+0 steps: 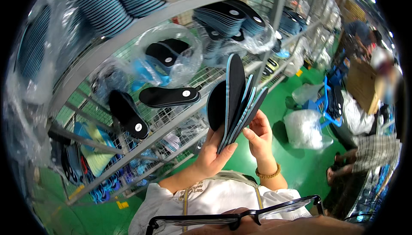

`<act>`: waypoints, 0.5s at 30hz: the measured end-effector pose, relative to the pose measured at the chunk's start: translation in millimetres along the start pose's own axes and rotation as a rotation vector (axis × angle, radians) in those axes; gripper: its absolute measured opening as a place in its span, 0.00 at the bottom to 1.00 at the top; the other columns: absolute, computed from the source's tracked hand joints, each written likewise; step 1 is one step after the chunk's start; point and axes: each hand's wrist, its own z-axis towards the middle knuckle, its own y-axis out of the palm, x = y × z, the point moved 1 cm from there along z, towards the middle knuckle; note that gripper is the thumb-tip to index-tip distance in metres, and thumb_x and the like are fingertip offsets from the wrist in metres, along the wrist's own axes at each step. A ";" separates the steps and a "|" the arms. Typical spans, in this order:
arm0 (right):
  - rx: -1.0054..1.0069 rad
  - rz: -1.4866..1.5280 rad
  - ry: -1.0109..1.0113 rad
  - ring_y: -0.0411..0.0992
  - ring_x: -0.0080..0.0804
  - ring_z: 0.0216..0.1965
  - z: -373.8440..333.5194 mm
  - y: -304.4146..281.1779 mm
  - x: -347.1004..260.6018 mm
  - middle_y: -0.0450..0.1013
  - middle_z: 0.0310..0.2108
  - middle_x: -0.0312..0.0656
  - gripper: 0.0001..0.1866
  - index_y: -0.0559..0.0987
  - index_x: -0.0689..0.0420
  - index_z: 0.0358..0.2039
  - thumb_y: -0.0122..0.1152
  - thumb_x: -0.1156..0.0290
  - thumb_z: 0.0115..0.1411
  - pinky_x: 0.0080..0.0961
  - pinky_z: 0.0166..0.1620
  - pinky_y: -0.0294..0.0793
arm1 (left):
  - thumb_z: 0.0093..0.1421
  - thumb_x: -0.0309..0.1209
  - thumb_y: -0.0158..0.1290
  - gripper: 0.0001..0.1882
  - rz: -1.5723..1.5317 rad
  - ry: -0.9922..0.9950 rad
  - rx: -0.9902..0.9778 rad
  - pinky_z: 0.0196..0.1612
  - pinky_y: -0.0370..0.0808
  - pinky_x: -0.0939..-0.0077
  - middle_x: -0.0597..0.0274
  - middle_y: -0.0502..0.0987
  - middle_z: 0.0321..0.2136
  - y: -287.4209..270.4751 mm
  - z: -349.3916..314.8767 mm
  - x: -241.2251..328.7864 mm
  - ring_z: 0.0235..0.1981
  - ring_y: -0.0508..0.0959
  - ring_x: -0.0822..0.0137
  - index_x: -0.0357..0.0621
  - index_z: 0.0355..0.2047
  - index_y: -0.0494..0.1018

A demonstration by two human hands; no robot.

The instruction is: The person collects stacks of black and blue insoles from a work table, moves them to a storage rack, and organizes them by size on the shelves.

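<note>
My left hand [211,154] is closed round the lower ends of several black insoles [234,93] with light-blue edges. They stand upright and fan apart at the top, in front of my chest. On their right side my right hand [260,135] is curled, its thumb and fingers at the edge of the outermost insole. Just left of the bundle, black insoles with a round white sticker [169,97] lie on the wire shelf rack [189,114]. Another black insole [128,114] with a sticker lies farther left, over the rack's front rail.
Stacked blue-edged insoles [105,9] fill the upper shelf, and a clear plastic bag [184,42] holds more. On the green floor at right stand a stuffed clear bag [304,128] and a blue stool [328,104]. A cardboard box [362,84] and other people are beyond.
</note>
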 end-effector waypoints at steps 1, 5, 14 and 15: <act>-0.038 0.014 0.023 0.61 0.26 0.43 3.9 4.7 1.1 0.63 0.41 0.38 0.29 0.60 0.61 0.48 0.58 0.81 0.44 0.25 0.49 0.56 | 0.53 0.33 0.47 0.25 0.084 0.089 0.075 0.50 0.54 0.65 0.42 0.59 0.45 -2.5 -1.0 -0.2 0.49 0.58 0.49 0.31 0.48 0.56; -0.213 0.050 0.119 0.61 0.23 0.42 14.7 22.3 17.4 0.64 0.40 0.37 0.29 0.59 0.60 0.49 0.57 0.80 0.45 0.22 0.46 0.60 | 0.51 0.32 0.49 0.25 0.167 0.107 0.303 0.49 0.56 0.66 0.43 0.60 0.44 -13.3 -17.3 4.2 0.48 0.60 0.49 0.32 0.47 0.57; -0.545 0.329 0.414 0.63 0.26 0.43 0.8 89.3 50.3 0.63 0.43 0.41 0.35 0.50 0.55 0.54 0.53 0.82 0.47 0.23 0.46 0.61 | 0.49 0.29 0.51 0.25 0.324 0.028 0.712 0.48 0.59 0.67 0.44 0.61 0.44 -32.4 -76.4 17.3 0.46 0.62 0.50 0.31 0.46 0.59; -0.572 0.361 0.427 0.62 0.28 0.44 -3.1 96.4 51.5 0.63 0.44 0.42 0.36 0.49 0.54 0.55 0.53 0.83 0.47 0.23 0.46 0.61 | 0.49 0.29 0.51 0.25 0.338 0.022 0.732 0.47 0.59 0.67 0.44 0.60 0.44 -35.4 -82.5 20.1 0.46 0.62 0.50 0.31 0.46 0.59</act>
